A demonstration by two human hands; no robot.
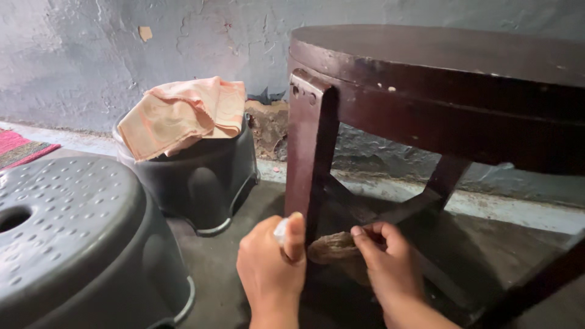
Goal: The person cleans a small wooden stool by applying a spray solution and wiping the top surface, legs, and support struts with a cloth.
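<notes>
My left hand (271, 262) is closed around a small white object (281, 231) that peeks out under my thumb; what it is cannot be told. It sits close to the front leg (309, 152) of a dark brown wooden table (439, 67). My right hand (387, 262) grips a crumpled brown cloth (332, 248) low beside that leg, near the table's cross braces (390, 210). Part of the cloth is hidden behind my fingers.
A grey plastic stool (67, 237) with a dimpled top stands at the left. Behind it, a second dark stool (204, 176) carries a folded peach cloth (180, 113). A cracked grey wall (122, 49) runs behind, with a red mat (18, 146) at far left.
</notes>
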